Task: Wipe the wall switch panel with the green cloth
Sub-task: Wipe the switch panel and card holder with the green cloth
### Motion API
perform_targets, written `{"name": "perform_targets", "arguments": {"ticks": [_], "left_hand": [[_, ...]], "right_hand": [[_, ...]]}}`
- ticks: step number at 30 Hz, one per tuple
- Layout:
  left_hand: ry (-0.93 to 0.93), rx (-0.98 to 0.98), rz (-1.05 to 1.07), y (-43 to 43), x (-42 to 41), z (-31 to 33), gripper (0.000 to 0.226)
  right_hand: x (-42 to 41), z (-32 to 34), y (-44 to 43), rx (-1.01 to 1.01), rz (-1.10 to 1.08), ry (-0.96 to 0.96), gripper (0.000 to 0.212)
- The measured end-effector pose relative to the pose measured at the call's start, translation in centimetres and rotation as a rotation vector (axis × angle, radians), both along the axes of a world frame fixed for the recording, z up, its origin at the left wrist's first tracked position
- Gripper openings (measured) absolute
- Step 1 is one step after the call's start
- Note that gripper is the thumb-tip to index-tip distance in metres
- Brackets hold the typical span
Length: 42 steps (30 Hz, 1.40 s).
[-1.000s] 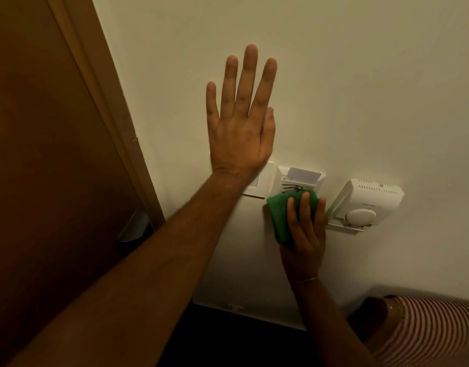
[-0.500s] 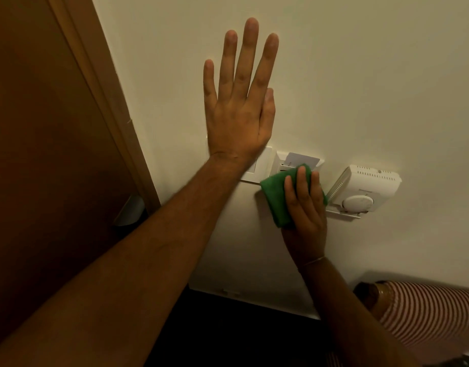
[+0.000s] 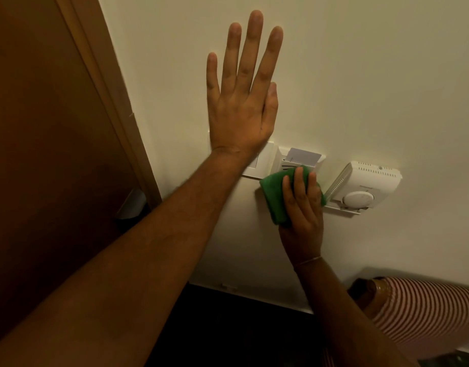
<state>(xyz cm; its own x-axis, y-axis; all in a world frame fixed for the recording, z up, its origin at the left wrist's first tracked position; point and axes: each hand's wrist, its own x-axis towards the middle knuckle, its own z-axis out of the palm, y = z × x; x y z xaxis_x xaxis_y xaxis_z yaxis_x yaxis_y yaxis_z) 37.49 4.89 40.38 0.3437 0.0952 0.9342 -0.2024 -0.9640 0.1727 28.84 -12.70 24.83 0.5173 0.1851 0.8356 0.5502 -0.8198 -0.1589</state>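
Note:
My left hand (image 3: 241, 102) lies flat on the cream wall, fingers spread upward, its wrist covering most of the white wall switch panel (image 3: 260, 165). Right of the panel is a white key-card holder (image 3: 289, 161) with a card in its slot. My right hand (image 3: 302, 207) presses a folded green cloth (image 3: 274, 197) against the lower part of the card holder and the wall below it. The cloth hides the holder's bottom edge.
A white thermostat (image 3: 360, 186) with a round dial is mounted just right of my right hand. A brown wooden door (image 3: 43, 128) and its frame stand at the left, with a metal handle (image 3: 130, 205). A striped sleeve (image 3: 424, 308) shows at lower right.
My right hand has carried the cloth upward from below the card holder onto its lower face. My left hand stays flat on the wall; the view has shifted slightly.

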Motion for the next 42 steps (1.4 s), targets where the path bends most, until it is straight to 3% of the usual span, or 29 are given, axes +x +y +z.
{"name": "perform_targets", "arguments": {"ticks": [5,8,12,15,20,26,32,34,38,42], "left_hand": [[-0.007,0.010,-0.003,0.0,0.2,-0.2,0.067],[-0.028,0.023,0.003,0.1,0.6,-0.4,0.082],[-0.021,0.031,-0.024,0.1,0.7,-0.5,0.084],[-0.023,0.028,-0.040,0.2,0.7,-0.5,0.082],[-0.053,0.028,-0.068,0.3,1.2,-0.7,0.082],[-0.063,0.017,-0.078,0.3,1.4,-0.7,0.069],[-0.078,0.047,-0.069,0.4,1.8,-0.8,0.072],[-0.077,0.040,-0.074,0.4,1.8,-0.8,0.073],[-0.084,0.045,-0.101,0.4,1.7,-0.8,0.076],[-0.093,0.040,-0.099,0.3,1.9,-0.8,0.081]], "right_hand": [[-0.4,-0.2,-0.2,-0.043,0.017,0.017,0.053],[0.6,1.7,1.0,0.026,0.013,-0.043,0.060],[-0.5,0.4,1.2,-0.013,-0.025,0.010,0.040],[-1.1,-0.4,0.6,-0.055,-0.017,0.066,0.043],[0.6,2.0,1.4,0.031,-0.013,-0.019,0.048],[-1.3,-0.2,0.8,-0.002,-0.032,0.090,0.045],[0.1,1.9,3.0,0.093,-0.023,0.000,0.050],[-0.3,1.2,3.7,0.088,-0.037,0.047,0.042],[-1.2,-0.4,3.4,0.027,-0.031,0.125,0.052],[0.1,1.3,4.0,0.056,-0.016,0.034,0.046]]}}
